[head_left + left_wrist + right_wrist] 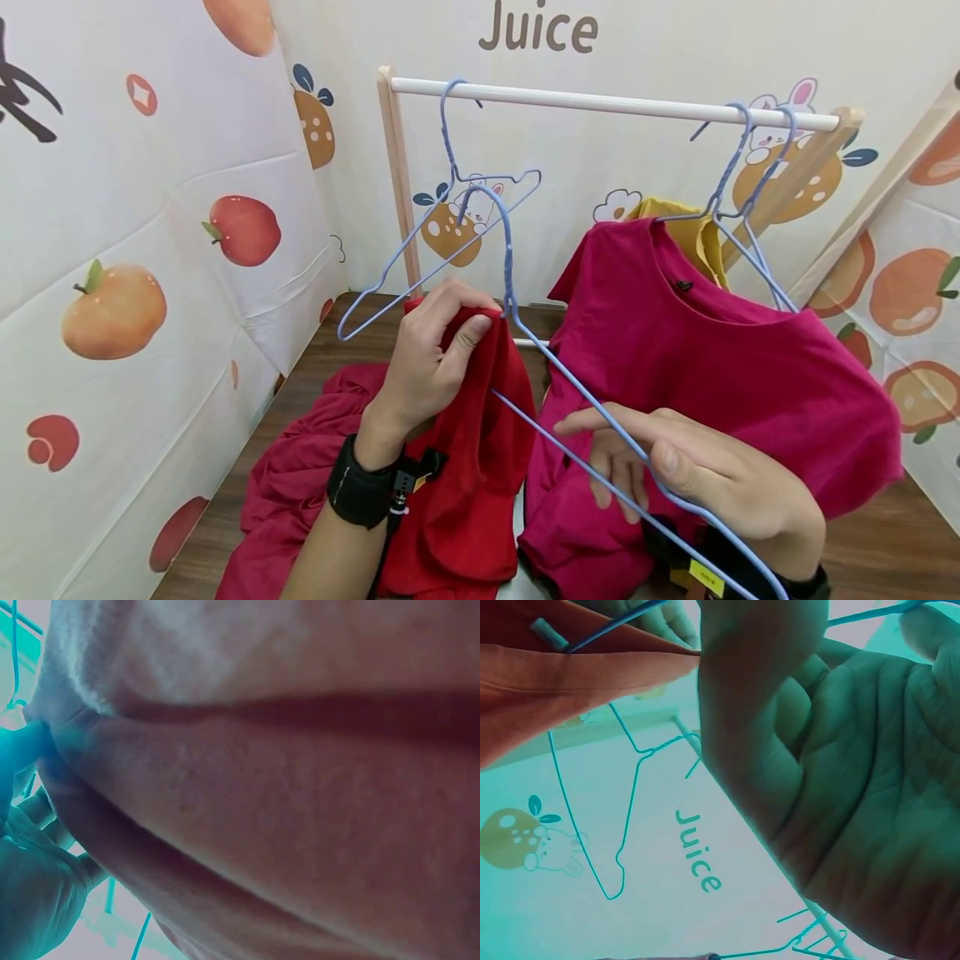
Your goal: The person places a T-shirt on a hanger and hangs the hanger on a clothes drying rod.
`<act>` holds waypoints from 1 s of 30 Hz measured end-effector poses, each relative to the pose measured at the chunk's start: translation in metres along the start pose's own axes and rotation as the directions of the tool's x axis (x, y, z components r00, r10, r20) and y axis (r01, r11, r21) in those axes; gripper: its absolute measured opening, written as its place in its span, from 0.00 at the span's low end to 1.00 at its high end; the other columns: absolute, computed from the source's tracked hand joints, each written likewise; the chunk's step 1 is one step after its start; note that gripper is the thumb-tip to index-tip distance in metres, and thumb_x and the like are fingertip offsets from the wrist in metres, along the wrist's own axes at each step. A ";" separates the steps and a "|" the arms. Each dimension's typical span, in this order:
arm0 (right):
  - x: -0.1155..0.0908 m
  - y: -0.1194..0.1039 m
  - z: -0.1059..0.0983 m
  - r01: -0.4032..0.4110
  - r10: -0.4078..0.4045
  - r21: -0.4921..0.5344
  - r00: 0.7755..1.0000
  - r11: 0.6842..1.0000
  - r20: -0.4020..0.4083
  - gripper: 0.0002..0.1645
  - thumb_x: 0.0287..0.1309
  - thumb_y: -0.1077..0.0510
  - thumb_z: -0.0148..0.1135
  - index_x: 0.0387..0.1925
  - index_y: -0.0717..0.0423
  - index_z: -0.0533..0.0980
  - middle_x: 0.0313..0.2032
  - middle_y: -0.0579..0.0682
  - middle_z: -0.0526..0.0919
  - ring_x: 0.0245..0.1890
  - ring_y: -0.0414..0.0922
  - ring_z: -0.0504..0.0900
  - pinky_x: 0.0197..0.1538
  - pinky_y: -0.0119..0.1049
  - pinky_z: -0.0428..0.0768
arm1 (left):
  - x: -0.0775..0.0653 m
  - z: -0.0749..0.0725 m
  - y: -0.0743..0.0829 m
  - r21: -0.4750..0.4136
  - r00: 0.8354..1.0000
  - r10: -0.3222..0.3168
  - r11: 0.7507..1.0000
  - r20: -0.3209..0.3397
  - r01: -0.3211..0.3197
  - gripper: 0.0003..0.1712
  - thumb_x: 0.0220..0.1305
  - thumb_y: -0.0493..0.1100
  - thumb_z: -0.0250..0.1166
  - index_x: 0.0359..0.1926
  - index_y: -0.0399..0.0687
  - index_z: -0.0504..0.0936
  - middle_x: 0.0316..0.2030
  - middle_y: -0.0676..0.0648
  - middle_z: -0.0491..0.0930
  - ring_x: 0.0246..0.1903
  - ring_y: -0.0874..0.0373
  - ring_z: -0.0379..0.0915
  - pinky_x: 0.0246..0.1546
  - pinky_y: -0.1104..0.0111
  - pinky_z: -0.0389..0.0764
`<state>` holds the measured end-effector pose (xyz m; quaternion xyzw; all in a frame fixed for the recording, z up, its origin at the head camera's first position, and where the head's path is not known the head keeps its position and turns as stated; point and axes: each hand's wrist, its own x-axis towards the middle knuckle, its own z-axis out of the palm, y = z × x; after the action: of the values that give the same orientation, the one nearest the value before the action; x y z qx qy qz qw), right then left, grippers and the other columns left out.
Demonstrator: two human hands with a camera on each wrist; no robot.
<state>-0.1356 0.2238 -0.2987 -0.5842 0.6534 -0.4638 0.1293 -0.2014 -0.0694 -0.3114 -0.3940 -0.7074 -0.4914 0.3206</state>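
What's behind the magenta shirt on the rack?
A yellow garment shows above and through the neckline of the magenta shirt. The shirt covers the rest, so the yellow garment's full shape and anything lower down can't be seen.

Cloth point(468, 479) I hold: plain red
Near hanger point(509, 271): light blue
Hung shirt point(637, 329): deep magenta
Garment behind point(701, 237): yellow
My wristband point(360, 483): black
Bench point(352, 321): brown woodgrain
Backdrop point(577, 167): cream, orange and red fruit print
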 end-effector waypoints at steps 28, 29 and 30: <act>0.052 0.033 0.022 -0.565 0.555 -0.111 0.825 0.818 -0.109 0.27 0.82 0.44 0.39 0.75 0.39 0.57 0.29 0.42 0.81 0.28 0.40 0.83 0.39 0.34 0.80 | 0.001 0.011 0.003 -0.035 0.998 0.068 0.997 0.000 -0.068 0.19 0.78 0.50 0.52 0.47 0.38 0.77 0.41 0.44 0.78 0.41 0.56 0.75 0.38 0.69 0.78; 0.052 0.033 0.022 -0.583 0.569 -0.122 0.812 0.804 -0.127 0.26 0.81 0.42 0.39 0.74 0.38 0.59 0.28 0.41 0.80 0.27 0.40 0.82 0.38 0.34 0.80 | 0.001 0.011 0.003 -0.033 0.998 0.069 0.997 -0.001 -0.069 0.19 0.78 0.50 0.52 0.47 0.38 0.78 0.41 0.44 0.78 0.42 0.56 0.75 0.38 0.69 0.78; 0.053 0.032 0.022 -0.599 0.582 -0.139 0.800 0.788 -0.148 0.26 0.81 0.41 0.40 0.74 0.38 0.61 0.27 0.41 0.80 0.26 0.40 0.81 0.37 0.34 0.80 | 0.001 0.011 0.003 -0.032 0.997 0.071 0.997 -0.002 -0.071 0.19 0.78 0.50 0.52 0.47 0.38 0.78 0.41 0.44 0.78 0.42 0.56 0.75 0.38 0.69 0.78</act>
<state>-0.1557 0.1635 -0.3155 -0.3366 0.8476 -0.3672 0.1827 -0.2004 -0.0581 -0.3128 -0.4240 -0.6849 -0.4909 0.3318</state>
